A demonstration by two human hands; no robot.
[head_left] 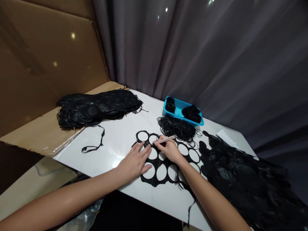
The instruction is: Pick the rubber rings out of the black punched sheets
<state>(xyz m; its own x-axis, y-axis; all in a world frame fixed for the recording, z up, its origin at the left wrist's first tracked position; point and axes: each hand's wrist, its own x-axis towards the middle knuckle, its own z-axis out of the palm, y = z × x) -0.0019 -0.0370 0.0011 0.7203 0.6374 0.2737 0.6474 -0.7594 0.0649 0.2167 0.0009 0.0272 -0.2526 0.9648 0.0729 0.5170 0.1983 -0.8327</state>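
Observation:
A black rubber-like sheet (156, 183) with rows of large round holes lies on the white tabletop, which shows through them. My left hand (134, 163) rests flat on the sheet's left side, fingers spread, holding nothing. Closed in a pinch, my right hand (170, 150) grips a slim, pale, pen-like tool (168, 139). The tool's lower tip is at the sheet's upper part, near a hole and close to my left fingertips; its exact kind is unclear. Just behind the sheet is a tangled heap of thin black rings (176, 127).
A blue basket (178, 113) with black rings stands at the back. Black sheets form a pile (98, 107) at left and a larger heap (243, 179) at right. A loose black strip (102, 136) lies left. Cardboard (53, 61) and a grey curtain (204, 54) border the table.

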